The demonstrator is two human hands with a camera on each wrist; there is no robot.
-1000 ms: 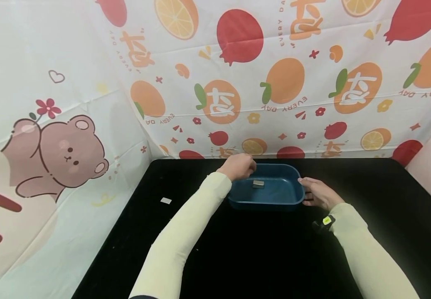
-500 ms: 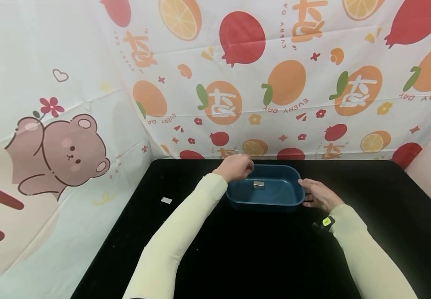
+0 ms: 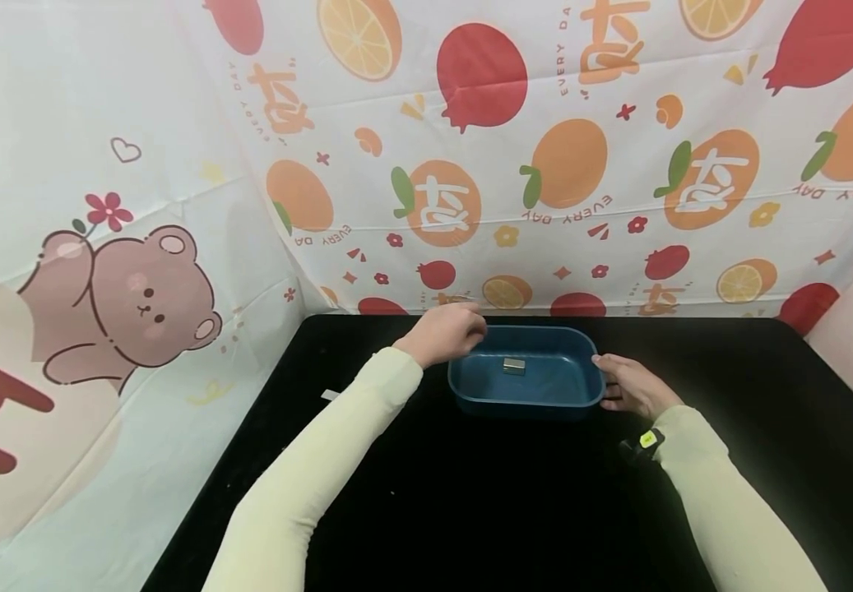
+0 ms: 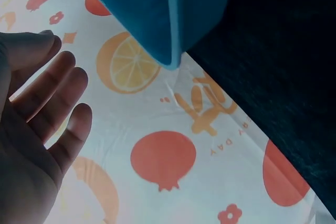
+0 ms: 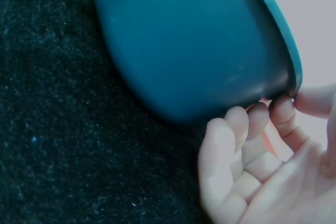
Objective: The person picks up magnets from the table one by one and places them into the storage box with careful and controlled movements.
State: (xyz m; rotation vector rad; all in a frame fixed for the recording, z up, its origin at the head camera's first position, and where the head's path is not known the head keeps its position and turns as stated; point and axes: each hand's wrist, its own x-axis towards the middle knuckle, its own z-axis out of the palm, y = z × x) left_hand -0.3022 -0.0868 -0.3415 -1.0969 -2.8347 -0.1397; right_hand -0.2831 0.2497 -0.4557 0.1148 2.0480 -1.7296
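Note:
A blue rectangular plastic basin (image 3: 526,403) stands on the black table, and inside it lies a small shiny silver block (image 3: 514,366). My right hand (image 3: 633,385) holds the basin's right end. In the right wrist view its thumb (image 5: 315,100) is at the rim, with curled fingertips against the outer wall. Just off the basin's left end is my left hand (image 3: 444,330). The left wrist view shows that hand (image 4: 39,108) with loosely bent fingers and nothing in them, apart from the basin's corner (image 4: 170,59).
A small white piece (image 3: 330,395) lies on the black table (image 3: 500,501) at the left, partly behind the left sleeve (image 3: 322,444). A fruit-print cloth (image 3: 500,164) hangs behind the table's far edge. A bear-print cloth (image 3: 152,304) hangs on the left.
My left hand has moved left, away from over the basin's left end. Its sleeve now partly covers the white piece. The right hand keeps its hold, and the silver block stays in place.

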